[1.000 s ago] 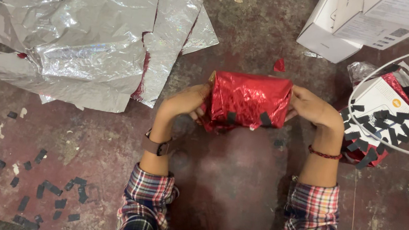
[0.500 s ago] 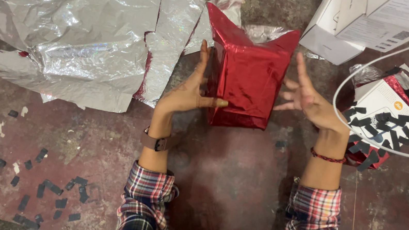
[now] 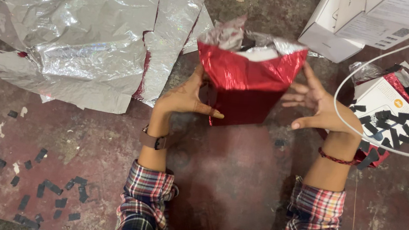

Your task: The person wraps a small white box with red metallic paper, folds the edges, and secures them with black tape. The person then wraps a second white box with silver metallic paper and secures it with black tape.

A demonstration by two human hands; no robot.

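A box wrapped in shiny red foil (image 3: 244, 83) stands upright on the worn reddish floor. Its top end is open, with loose foil edges showing their silver inside. My left hand (image 3: 183, 97) presses against the box's left side, thumb laid across the lower front. My right hand (image 3: 320, 106) is just off the box's right side with fingers spread; its fingertips are at the red foil edge, and I cannot tell if they touch. Both arms wear plaid sleeves.
Crumpled silver foil sheets (image 3: 85, 27) cover the floor at upper left. White cardboard boxes (image 3: 340, 27) stand at upper right. A white box with several black tape strips (image 3: 384, 113) lies right of my right hand, crossed by a white cable (image 3: 377, 63). Black tape bits (image 3: 44, 191) are scattered at lower left.
The red box went from held lying sideways in both hands to standing upright with its open end up. My right hand came off it and spread.
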